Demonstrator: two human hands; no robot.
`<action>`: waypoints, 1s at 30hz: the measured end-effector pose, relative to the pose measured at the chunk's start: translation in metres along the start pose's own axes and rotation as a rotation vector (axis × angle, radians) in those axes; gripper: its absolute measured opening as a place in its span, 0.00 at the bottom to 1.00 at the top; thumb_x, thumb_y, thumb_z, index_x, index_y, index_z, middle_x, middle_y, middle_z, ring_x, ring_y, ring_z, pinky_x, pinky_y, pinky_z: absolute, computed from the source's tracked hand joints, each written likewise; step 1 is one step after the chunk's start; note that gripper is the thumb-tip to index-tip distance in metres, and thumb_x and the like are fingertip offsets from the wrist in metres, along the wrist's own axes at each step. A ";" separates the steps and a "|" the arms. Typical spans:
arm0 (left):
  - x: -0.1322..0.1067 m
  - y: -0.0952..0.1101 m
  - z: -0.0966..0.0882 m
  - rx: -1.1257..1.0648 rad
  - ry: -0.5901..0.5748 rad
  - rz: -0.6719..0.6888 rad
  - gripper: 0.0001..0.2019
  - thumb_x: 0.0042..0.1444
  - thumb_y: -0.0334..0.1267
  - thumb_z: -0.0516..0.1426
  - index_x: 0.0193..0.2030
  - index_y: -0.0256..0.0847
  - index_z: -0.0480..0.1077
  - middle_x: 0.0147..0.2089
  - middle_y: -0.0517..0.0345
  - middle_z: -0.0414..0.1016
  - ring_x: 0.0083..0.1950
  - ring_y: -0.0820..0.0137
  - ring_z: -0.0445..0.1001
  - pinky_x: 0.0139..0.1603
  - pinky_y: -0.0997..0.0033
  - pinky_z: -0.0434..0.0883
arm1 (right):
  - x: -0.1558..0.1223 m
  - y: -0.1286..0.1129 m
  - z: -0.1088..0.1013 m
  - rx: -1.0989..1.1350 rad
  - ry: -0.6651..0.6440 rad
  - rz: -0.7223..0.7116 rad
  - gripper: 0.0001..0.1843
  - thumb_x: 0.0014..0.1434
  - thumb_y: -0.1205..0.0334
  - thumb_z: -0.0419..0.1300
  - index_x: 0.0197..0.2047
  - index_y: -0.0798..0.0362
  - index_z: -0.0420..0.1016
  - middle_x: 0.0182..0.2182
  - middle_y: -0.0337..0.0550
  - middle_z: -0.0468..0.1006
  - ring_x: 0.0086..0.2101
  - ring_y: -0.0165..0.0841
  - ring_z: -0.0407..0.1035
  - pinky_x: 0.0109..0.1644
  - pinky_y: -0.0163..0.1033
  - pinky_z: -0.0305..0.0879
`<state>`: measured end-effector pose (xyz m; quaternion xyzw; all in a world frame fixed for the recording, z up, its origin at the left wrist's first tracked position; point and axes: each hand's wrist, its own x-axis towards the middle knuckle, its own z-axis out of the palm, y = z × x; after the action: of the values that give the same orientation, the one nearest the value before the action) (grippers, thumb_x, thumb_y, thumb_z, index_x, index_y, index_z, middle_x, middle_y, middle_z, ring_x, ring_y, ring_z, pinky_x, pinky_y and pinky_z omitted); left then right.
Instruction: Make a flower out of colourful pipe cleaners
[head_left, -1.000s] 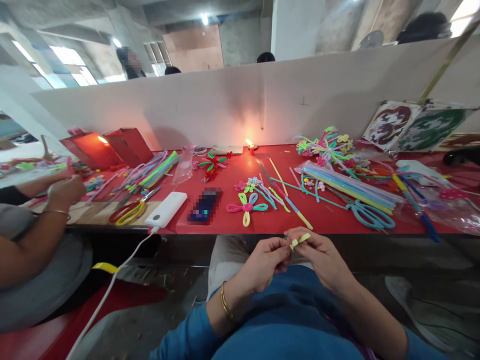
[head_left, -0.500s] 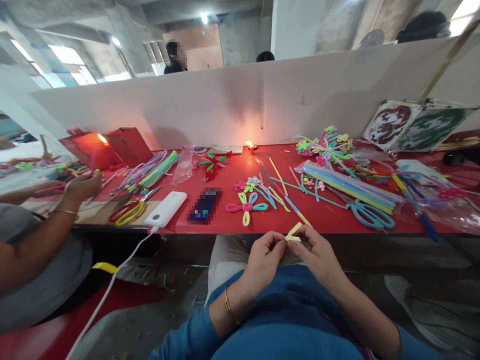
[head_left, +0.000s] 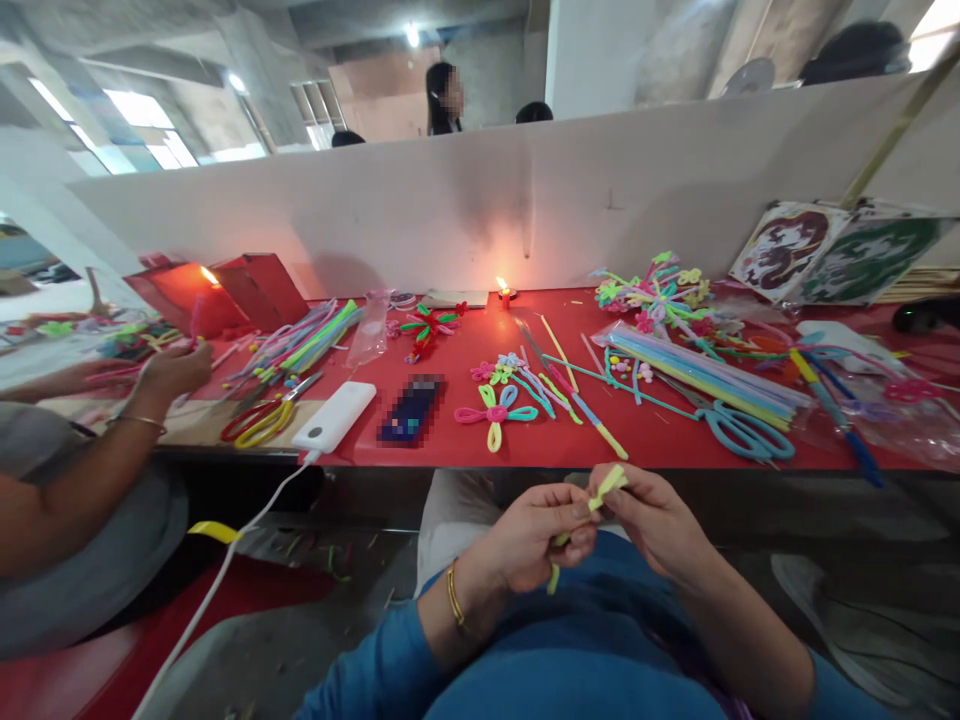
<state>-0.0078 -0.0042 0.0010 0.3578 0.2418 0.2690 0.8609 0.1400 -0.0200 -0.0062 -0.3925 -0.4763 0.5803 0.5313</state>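
Just below the front edge of the red table [head_left: 465, 440], my two hands meet over my lap. A short yellow pipe cleaner [head_left: 606, 486] runs between them. My left hand [head_left: 534, 535] pinches its lower part, and a loose end hangs down beneath the fingers. My right hand [head_left: 654, 520] pinches the upper end, which sticks up above my thumb. On the table straight ahead lies a pipe-cleaner flower in pink, yellow and blue [head_left: 495, 412].
A white power bank [head_left: 334, 416] with a cable, a phone [head_left: 410, 409], blue scissors [head_left: 742, 428], yellow scissors [head_left: 259, 422], bundles of coloured pipe cleaners [head_left: 697, 372] and a lit candle [head_left: 504, 292] lie on the table. Another person's hand [head_left: 171, 368] works at the left.
My hands have dropped slightly from the table edge and the pipe cleaner has been turned, so an end now hangs below my left hand. The person at left reached further onto the table.
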 end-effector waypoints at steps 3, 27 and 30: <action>0.000 0.000 -0.003 -0.030 -0.042 -0.046 0.13 0.43 0.42 0.60 0.26 0.36 0.62 0.17 0.66 0.58 0.16 0.83 0.53 0.17 0.80 0.44 | 0.000 0.000 -0.002 -0.018 -0.010 0.009 0.12 0.48 0.53 0.61 0.24 0.54 0.69 0.20 0.36 0.66 0.22 0.27 0.59 0.26 0.33 0.58; -0.002 0.006 -0.005 0.013 -0.017 0.074 0.12 0.45 0.40 0.59 0.23 0.36 0.61 0.17 0.66 0.58 0.17 0.81 0.57 0.17 0.79 0.51 | 0.008 -0.009 0.001 -0.195 -0.120 -0.052 0.08 0.52 0.59 0.57 0.24 0.52 0.69 0.23 0.36 0.67 0.25 0.28 0.63 0.30 0.33 0.61; -0.002 0.002 -0.009 -0.064 -0.093 0.022 0.12 0.44 0.40 0.60 0.24 0.36 0.62 0.16 0.66 0.57 0.16 0.81 0.57 0.16 0.79 0.49 | 0.009 -0.009 0.002 -0.200 -0.125 -0.089 0.09 0.52 0.60 0.58 0.23 0.53 0.68 0.22 0.35 0.65 0.25 0.27 0.61 0.29 0.32 0.59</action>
<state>-0.0153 -0.0002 -0.0023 0.3448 0.1887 0.2690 0.8793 0.1395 -0.0118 0.0029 -0.3851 -0.5809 0.5289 0.4842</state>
